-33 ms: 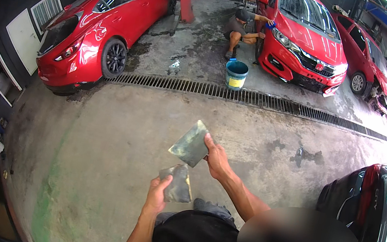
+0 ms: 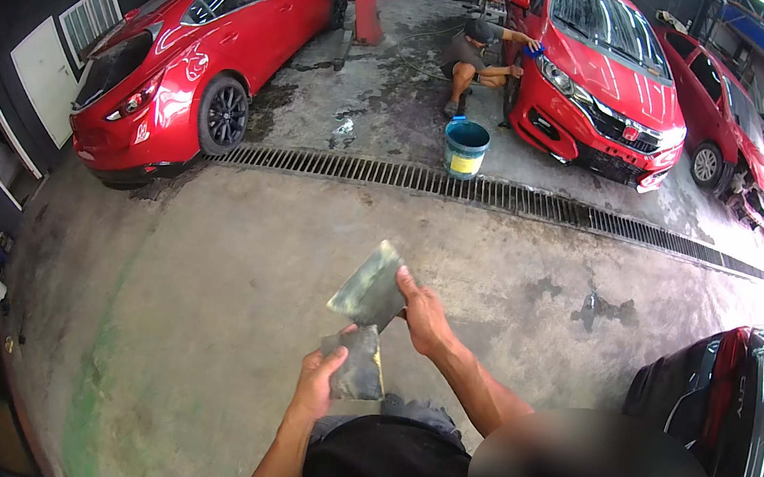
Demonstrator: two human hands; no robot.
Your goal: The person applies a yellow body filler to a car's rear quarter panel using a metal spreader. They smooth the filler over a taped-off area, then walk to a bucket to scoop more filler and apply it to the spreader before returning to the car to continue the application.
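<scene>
My right hand (image 2: 426,320) grips a flat grey putty spreader (image 2: 366,286), thumb on its upper face, tilted with a corner pointing up and away. Its face carries pale yellowish smears. Just nearer to me, my left hand (image 2: 315,383) pinches a second grey spreader (image 2: 356,366) along its left side. Yellowish residue shows on this one's right edge. In the picture the two plates meet where the far one's lower corner reaches the near one's top edge; whether they press together I cannot tell. Both are held in the air in front of my body.
A concrete floor (image 2: 223,293) spreads ahead, crossed by a drain grate (image 2: 334,165). Beyond stand a blue-green bucket (image 2: 466,152), a red car (image 2: 203,41) on the left and two more at right. A person (image 2: 471,58) squats by one wheel. A dark car (image 2: 732,424) is close on my right.
My left hand has shifted slightly up and right with its spreader, and my right one a little down and left. The gap between the plates has closed in the picture.
</scene>
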